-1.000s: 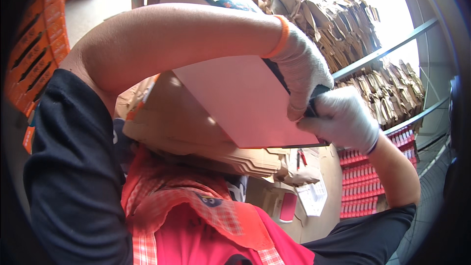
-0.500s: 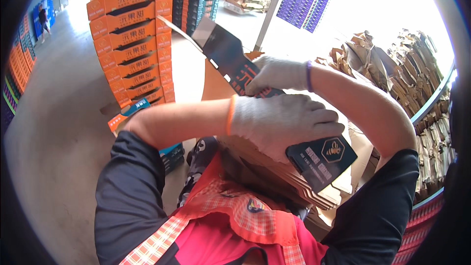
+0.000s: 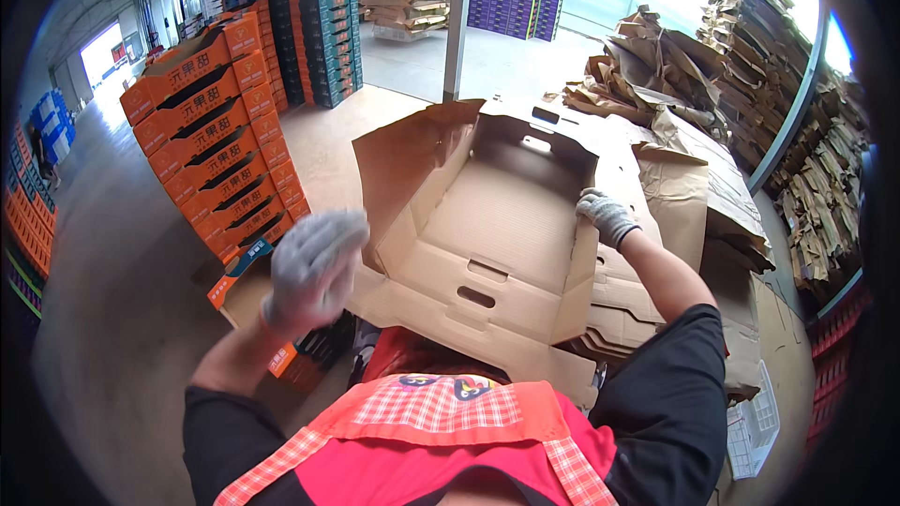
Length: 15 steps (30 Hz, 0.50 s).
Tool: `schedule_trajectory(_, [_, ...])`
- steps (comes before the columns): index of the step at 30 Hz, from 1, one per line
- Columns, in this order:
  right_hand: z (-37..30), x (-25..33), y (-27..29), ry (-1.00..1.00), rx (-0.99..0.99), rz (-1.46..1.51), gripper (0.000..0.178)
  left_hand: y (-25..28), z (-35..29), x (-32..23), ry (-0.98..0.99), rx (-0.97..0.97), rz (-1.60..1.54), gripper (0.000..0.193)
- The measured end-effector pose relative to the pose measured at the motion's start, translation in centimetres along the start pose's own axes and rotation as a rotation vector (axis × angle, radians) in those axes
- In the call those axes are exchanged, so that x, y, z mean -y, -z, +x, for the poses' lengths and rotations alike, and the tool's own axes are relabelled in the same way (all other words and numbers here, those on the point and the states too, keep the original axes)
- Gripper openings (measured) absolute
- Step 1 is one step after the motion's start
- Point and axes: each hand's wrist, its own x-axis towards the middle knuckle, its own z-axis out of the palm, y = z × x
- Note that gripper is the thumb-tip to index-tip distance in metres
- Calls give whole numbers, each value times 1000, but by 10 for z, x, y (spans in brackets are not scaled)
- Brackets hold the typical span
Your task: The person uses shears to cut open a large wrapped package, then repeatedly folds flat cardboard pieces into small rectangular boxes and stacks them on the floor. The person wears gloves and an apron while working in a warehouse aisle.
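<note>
A partly folded cardboard box (image 3: 506, 211) lies in front of me, its plain brown inside facing up. Its far end and right wall stand up, while the near flap with hand slots and the left flap are spread outward. My right hand (image 3: 607, 215), in a whitish knit glove, grips the top edge of the right wall. My left hand (image 3: 319, 262), gloved too, is raised in the air left of the box, apart from it and slightly blurred. Its fingers are stretched out, with nothing seen in them. Flat cardboard blanks (image 3: 614, 305) are stacked under and right of the box.
A tall stack of orange printed boxes (image 3: 211, 141) stands at the left, with dark green and orange stacks (image 3: 328, 37) behind it. A metal post (image 3: 458, 28) rises beyond the box. Bundled brown cardboard (image 3: 656, 61) is piled at the right. A white plastic crate (image 3: 753, 426) sits low at right.
The dark-printed cardboard that both my hands held, arms crossed, is turned with its brown inside up and opened out. My left hand has come off it leftward; my right hand is on its right wall.
</note>
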Motion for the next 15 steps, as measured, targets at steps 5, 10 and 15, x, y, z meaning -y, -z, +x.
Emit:
schedule_trajectory(5, [-77,77,69,288,-31,247,60,-83,2,82,-360,345,16,77])
schedule_trajectory(10, [-104,102,64,215,51,309,40,-117,60,137,-422,829,12,57])
schedule_trajectory(15, [-100,90,43,253,-139,343,42,-158,82,152,-840,879,215,60])
